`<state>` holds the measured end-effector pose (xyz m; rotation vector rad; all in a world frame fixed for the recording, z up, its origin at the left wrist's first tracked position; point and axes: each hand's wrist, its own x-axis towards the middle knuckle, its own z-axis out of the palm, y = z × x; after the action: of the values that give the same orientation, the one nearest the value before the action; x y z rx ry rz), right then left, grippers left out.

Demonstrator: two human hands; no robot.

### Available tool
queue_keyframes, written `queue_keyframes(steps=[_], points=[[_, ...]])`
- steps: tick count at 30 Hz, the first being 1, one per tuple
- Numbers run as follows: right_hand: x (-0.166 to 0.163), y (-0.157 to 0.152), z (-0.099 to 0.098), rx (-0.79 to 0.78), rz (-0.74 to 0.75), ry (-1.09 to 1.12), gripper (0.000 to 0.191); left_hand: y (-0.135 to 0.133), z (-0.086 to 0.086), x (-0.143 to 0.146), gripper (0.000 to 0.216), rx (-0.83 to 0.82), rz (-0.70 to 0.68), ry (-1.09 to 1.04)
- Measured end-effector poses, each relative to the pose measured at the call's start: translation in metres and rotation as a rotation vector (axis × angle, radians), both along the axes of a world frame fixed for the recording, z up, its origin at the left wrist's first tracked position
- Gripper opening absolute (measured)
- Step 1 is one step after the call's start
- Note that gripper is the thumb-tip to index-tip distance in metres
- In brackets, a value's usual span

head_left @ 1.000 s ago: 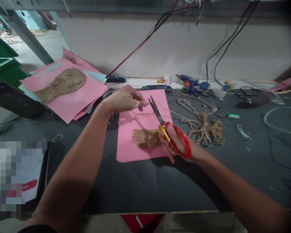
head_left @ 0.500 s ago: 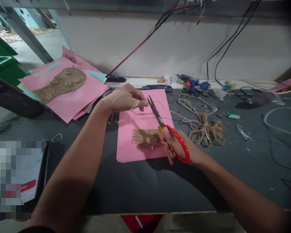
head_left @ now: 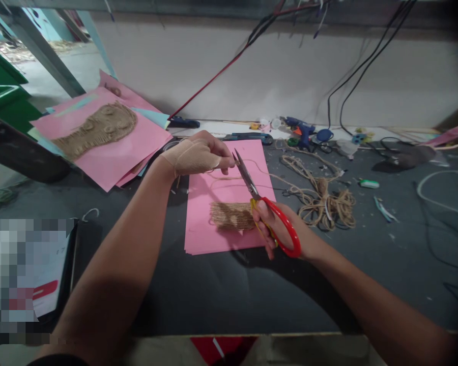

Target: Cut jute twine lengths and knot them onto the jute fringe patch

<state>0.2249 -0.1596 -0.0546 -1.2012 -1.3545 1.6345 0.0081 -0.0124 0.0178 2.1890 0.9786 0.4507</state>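
My left hand [head_left: 198, 155], wrapped in a beige bandage, pinches a strand of jute twine [head_left: 223, 175] above a pink sheet of paper [head_left: 229, 203]. My right hand [head_left: 277, 231] grips red-handled scissors [head_left: 269, 211] whose blades are closed and point up at the twine beside my left fingertips. A small patch of glued twine rows [head_left: 232, 216] lies on the pink sheet, just left of my right hand. The strand runs right toward a loose bundle of twine [head_left: 320, 195] on the dark table.
A stack of pink sheets with a larger twine shape [head_left: 99, 137] lies at the back left. A blue glue gun [head_left: 299, 127], small tools and cables [head_left: 347, 76] line the back edge. White cord [head_left: 442, 201] lies right. A clipboard with paper [head_left: 49, 284] sits front left.
The scissor blades have closed on the twine near my left fingers. Both hands stay almost in place.
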Motion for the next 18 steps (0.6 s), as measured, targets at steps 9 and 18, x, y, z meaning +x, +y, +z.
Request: queue_keyframes(steps=[9,18], points=[[0.0019,-0.0004,-0.0064,-0.026,-0.011,0.009,0.046,-0.0005,0.0009,0.0,0.017,-0.036,-0.018,-0.011],[0.0014,-0.0024,-0.0041,-0.036,-0.026,-0.03,0.046,-0.0013,0.0018,0.0013,0.016,-0.035,-0.001,0.006]])
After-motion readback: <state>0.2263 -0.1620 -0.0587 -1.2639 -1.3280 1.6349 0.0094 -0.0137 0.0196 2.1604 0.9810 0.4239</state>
